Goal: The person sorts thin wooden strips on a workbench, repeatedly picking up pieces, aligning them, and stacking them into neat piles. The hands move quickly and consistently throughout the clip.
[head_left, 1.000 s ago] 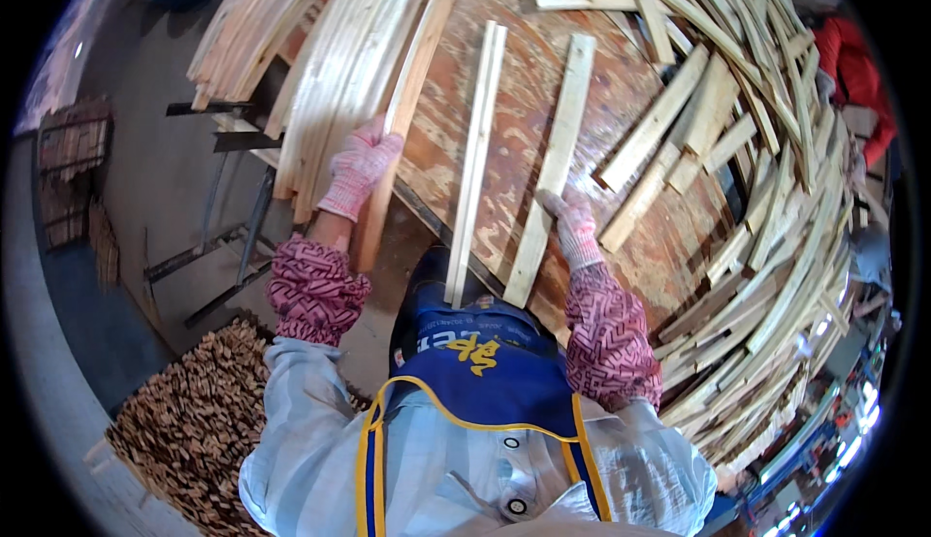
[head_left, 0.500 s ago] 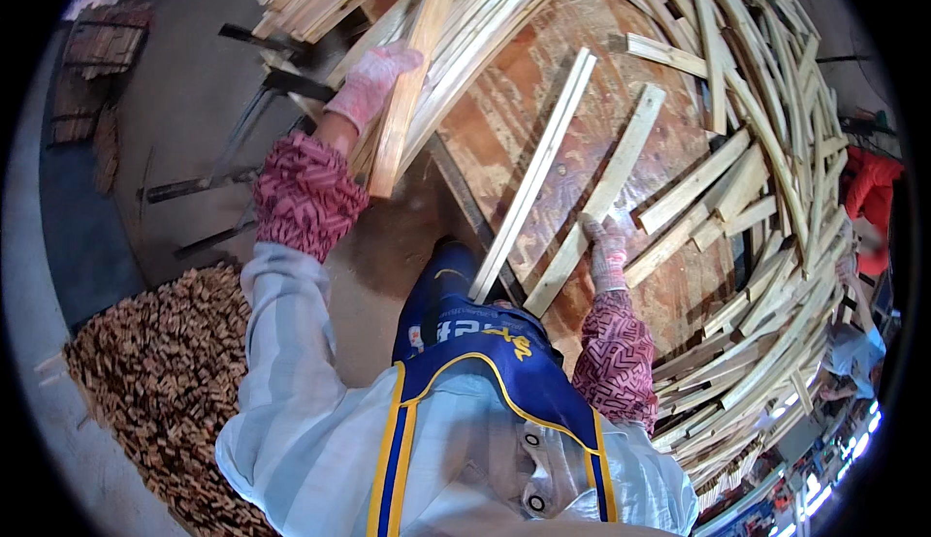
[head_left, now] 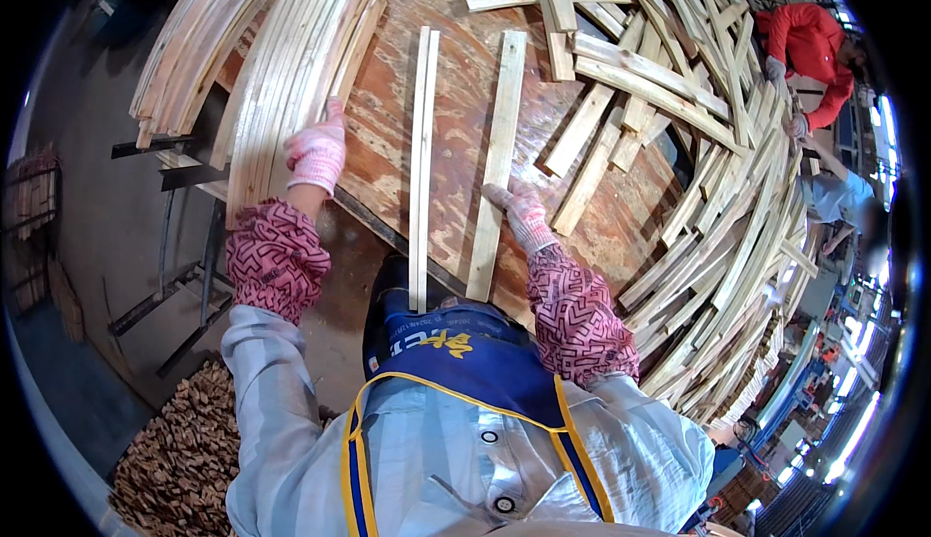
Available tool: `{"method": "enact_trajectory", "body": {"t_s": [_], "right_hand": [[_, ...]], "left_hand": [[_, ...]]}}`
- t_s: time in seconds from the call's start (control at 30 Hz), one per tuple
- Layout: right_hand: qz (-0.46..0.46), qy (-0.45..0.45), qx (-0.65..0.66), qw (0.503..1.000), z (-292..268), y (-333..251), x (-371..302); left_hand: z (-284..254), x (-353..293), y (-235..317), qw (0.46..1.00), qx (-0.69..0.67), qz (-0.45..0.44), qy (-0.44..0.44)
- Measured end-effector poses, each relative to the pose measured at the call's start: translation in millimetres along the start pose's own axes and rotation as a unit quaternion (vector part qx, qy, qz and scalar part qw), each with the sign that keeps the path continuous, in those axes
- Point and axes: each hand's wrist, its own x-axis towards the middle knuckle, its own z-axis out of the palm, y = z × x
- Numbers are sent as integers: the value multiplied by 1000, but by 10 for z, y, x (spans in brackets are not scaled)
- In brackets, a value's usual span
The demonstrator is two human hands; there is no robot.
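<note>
My left hand [head_left: 318, 154], in a pink-and-white work glove, touches the right side of a stack of long wooden strips [head_left: 281, 72]. Its fingers look apart, and nothing is lifted in them. A flat wooden board [head_left: 498, 149] lies lengthwise in front of me, its near end by my apron. My right hand [head_left: 527, 215], gloved alike, grips that board's right edge, with a fingertip over its top face; its other fingers are partly hidden. Left of this board lies a narrower grooved strip [head_left: 423, 164], touched by neither hand.
The strips lie on a worn plywood tabletop [head_left: 388, 183]. Short boards [head_left: 592, 140] are scattered to the right, before a high curved pile of strips [head_left: 718, 275]. A person in red [head_left: 810, 47] stands beyond it. Small wood offcuts [head_left: 179, 450] are heaped on the floor at lower left.
My left hand has let go of the reddish plank it held and now rests at the stack's side. The view has turned rightward; my right hand stays at the same board.
</note>
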Motion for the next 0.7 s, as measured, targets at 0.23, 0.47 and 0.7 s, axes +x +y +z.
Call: {"method": "enact_trajectory", "body": {"t_s": [0.23,0.47,0.7], "right_hand": [[-21,-93,-283,954,385,-571,-172],[-250,265,-567,739,58,-1859,731],[-37,324,-375,868,-545,-2659,1269]], "left_hand": [[-33,-736,-84,895,-40,440,57],[1032,-1468,-14,930,18,360,69],[1100,-1478,3,923,10,375,87]]}}
